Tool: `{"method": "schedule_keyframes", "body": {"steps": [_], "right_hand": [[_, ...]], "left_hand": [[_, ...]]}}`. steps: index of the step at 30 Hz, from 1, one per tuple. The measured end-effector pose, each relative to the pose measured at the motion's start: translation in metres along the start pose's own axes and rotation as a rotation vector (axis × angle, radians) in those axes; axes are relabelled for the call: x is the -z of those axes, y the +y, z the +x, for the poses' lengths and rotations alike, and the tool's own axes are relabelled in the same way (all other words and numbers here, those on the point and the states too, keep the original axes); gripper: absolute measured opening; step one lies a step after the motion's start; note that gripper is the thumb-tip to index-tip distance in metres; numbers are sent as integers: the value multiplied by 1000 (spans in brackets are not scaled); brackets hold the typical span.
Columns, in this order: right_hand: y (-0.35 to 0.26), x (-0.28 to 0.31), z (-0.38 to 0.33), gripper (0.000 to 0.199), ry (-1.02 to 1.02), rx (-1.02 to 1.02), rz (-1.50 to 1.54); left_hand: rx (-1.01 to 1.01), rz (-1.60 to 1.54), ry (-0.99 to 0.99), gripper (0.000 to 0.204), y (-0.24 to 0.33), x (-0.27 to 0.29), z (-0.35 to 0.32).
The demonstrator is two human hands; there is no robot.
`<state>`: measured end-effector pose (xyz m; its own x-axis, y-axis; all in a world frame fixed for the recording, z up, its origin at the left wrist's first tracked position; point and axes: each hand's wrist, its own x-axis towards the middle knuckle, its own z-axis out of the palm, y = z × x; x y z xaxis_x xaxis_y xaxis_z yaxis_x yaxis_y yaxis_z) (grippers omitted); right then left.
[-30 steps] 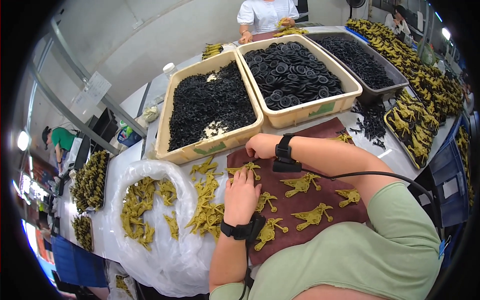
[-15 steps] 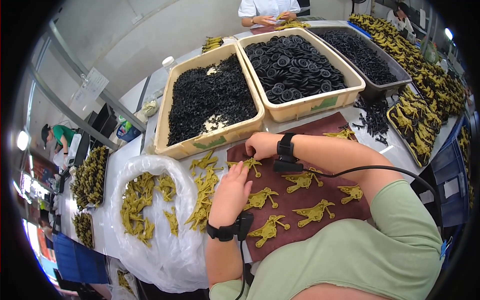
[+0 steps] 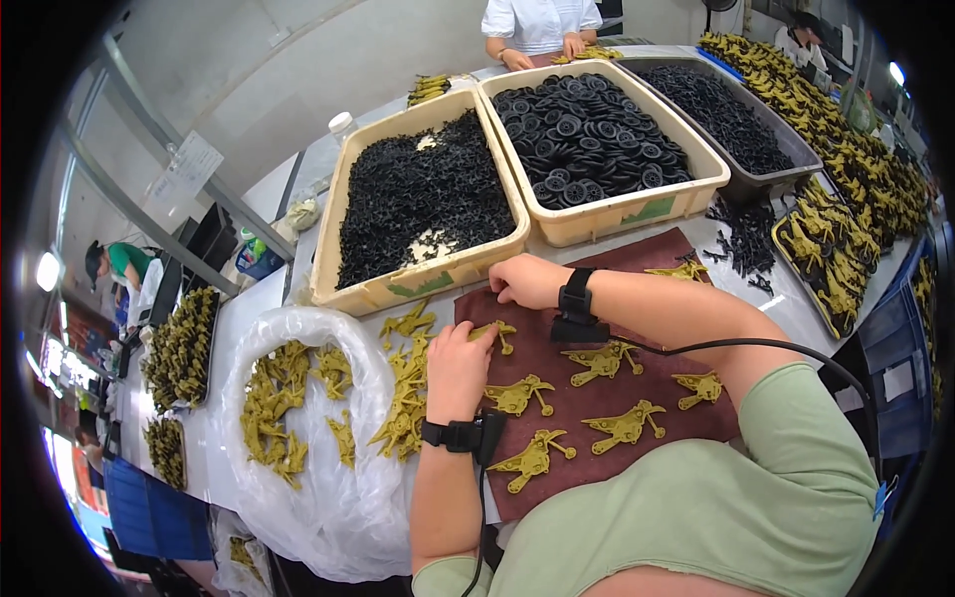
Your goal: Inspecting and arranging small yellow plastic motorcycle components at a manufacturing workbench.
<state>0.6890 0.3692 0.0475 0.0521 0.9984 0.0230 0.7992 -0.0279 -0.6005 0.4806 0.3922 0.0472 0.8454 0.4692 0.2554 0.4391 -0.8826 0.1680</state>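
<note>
My left hand (image 3: pixel 459 370) is closed at the left end of an olive-yellow plastic toy part (image 3: pixel 506 339), at the upper left of the maroon cloth (image 3: pixel 637 261). The part's arm sticks out to the right of my fingers. Just above it, my right hand (image 3: pixel 530 283) hovers with its fingers curled in a pinch; what they hold, if anything, is hidden. Several like parts lie spaced out on the cloth, among them one part (image 3: pixel 600 362) to the right and another (image 3: pixel 534 460) near my body.
Ahead stand a cream bin (image 3: pixel 328 239) of small black pieces, another cream bin (image 3: pixel 637 204) of black wheels and a grey bin (image 3: pixel 796 164). A clear plastic bag (image 3: pixel 373 497) with yellow parts lies left. Loaded trays (image 3: pixel 831 254) are at right. A co-worker (image 3: pixel 542 25) sits opposite.
My left hand has drawn back slightly toward me and its fingers have bent, uncovering a bit of cloth above. The right hand has stayed nearly in place. The co-worker's hands have lowered to the table.
</note>
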Motion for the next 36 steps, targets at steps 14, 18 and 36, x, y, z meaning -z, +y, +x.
{"method": "schedule_keyframes", "body": {"steps": [14,18,36], "right_hand": [[-1,2,7,13,-124,157,-39],[-10,5,6,13,-177,100,-48],[-23,-1,9,13,-210,188,-347]], "left_hand": [[-93,-58,-58,40,19,-2,-6],[-55,-93,-110,41,16,-6,-9],[2,-223,-180,48,15,-7,-6]]}}
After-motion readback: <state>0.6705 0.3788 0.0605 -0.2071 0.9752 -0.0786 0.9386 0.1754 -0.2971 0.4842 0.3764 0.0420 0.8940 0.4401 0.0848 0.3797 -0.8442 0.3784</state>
